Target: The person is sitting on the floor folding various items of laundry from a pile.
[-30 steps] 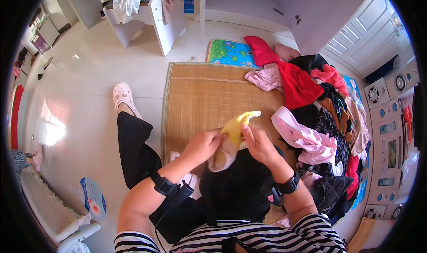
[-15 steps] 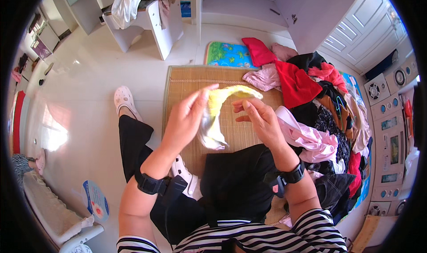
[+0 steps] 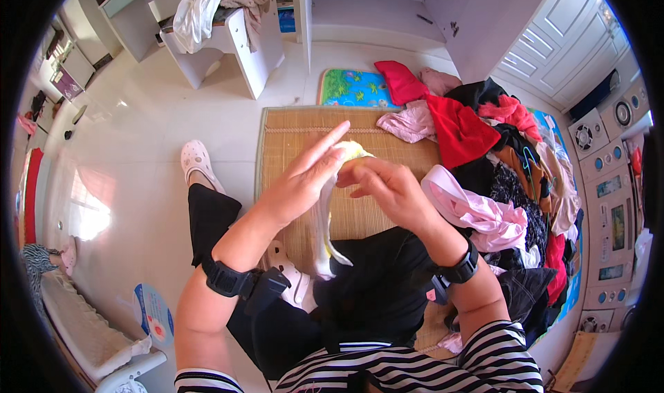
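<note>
A small yellow and white garment (image 3: 325, 217) hangs between my two hands above a woven straw mat (image 3: 290, 134). My left hand (image 3: 301, 182) grips its upper edge, with two fingers stretched out straight. My right hand (image 3: 384, 185) pinches the same top edge from the other side. The cloth dangles down over my black trousers (image 3: 373, 289). Both wrists carry black bands.
A heap of mixed clothes (image 3: 512, 158) lies right of the mat, with a pink piece (image 3: 477, 210) nearest my right arm. A colourful play mat (image 3: 356, 89) is beyond. A white chair (image 3: 228, 33) draped with cloth stands far left. White cabinets are at the right.
Both hands have risen and moved forward over the mat with the yellow garment. The cloth has unrolled and now hangs lower.
</note>
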Motion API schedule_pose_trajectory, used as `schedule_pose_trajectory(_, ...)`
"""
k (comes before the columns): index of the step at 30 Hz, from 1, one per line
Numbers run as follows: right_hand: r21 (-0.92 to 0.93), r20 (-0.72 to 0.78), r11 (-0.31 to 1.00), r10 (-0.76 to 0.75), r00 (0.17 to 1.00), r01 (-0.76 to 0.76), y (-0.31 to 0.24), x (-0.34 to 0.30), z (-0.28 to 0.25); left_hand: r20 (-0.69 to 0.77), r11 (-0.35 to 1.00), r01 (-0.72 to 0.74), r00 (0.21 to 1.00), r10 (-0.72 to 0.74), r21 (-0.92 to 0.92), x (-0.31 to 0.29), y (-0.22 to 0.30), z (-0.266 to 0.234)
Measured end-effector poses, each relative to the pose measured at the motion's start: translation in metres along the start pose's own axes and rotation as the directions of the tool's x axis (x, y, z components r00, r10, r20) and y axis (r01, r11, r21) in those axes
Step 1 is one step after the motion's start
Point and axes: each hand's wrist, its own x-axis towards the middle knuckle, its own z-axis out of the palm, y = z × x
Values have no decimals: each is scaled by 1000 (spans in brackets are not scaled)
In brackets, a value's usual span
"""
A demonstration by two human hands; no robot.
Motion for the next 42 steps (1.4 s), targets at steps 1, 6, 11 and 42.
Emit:
schedule_pose_trajectory(1,0,2,1000,-3,1000,3,-4,-1,5,-2,1000,-2,1000,2,2,1,0,2)
schedule_pose_trajectory(6,-289,-192,954,-136,972,76,-2,4,8,-30,964,-42,999,36,-261,6,5,5)
schedule_pose_trajectory(11,28,-474,992,-96,875,123,-5,6,-40,-112,874,-287,928,354,392,5,15,-23)
schedule_pose_trajectory(42,-663,-149,627,424,893,-408,251,-6,-124,-128,578,450,850,-511,681,28,-224,-70)
